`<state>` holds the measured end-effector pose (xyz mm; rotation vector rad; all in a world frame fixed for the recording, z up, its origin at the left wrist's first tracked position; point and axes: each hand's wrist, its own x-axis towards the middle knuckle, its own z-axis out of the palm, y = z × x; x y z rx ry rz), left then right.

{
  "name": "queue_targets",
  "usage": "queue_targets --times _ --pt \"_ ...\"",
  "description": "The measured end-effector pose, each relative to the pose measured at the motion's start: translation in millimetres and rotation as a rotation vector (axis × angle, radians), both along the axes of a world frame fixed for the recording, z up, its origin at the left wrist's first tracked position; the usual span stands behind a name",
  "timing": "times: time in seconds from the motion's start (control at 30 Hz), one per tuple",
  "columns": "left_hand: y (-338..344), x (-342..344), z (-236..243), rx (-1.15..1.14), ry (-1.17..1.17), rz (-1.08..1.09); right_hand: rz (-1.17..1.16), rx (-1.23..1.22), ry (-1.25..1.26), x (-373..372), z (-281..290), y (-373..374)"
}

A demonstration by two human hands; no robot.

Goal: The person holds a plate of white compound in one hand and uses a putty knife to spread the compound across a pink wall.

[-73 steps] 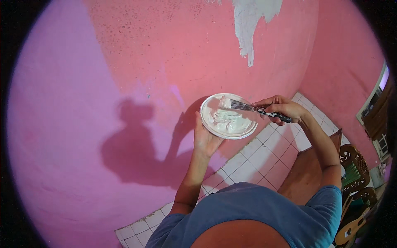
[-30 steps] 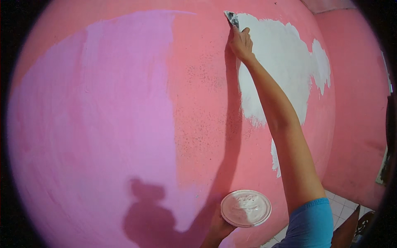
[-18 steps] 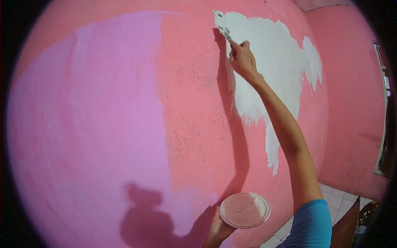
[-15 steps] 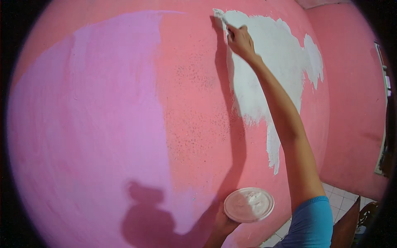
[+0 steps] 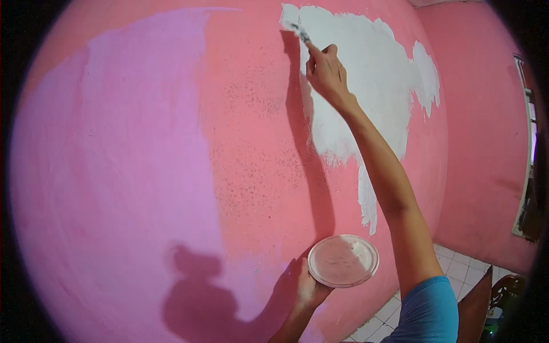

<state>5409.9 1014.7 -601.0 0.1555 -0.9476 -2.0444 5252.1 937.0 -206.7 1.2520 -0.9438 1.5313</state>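
Observation:
My right hand (image 5: 327,73) grips a putty knife (image 5: 302,34) high on the wall, its blade at the upper left edge of an irregular white filler patch (image 5: 366,86) on coral-pink paint. My left hand (image 5: 309,288), at the bottom of the view, supports a round, shallow white lid-like container (image 5: 343,260) with a smear of white paste in it. A broad area of lilac paint (image 5: 131,143) covers the left part of the wall, beside a pink strip with dark speckles.
At the right, the room's corner meets a pink side wall (image 5: 480,143) with a framed opening (image 5: 526,148). A white tiled floor (image 5: 463,268) shows below, with a brown board (image 5: 474,303) and dark carved furniture (image 5: 503,297) at the lower right.
My right hand has gone from the container up to the wall with the knife, and has since shifted slightly along the patch's edge. The container is a little higher than half a second ago.

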Motion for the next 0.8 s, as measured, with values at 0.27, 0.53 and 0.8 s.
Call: queue_targets --times 0.27,0.53,0.8 --pt "-12 6 -21 0.091 0.132 -0.109 -0.036 0.107 -0.164 24 36 -10" --pt "2 29 -35 0.101 0.117 -0.237 0.008 0.208 -0.129 72 -73 14" --pt "15 44 -20 0.038 0.158 -0.078 -0.058 0.088 -0.211 35 32 17"
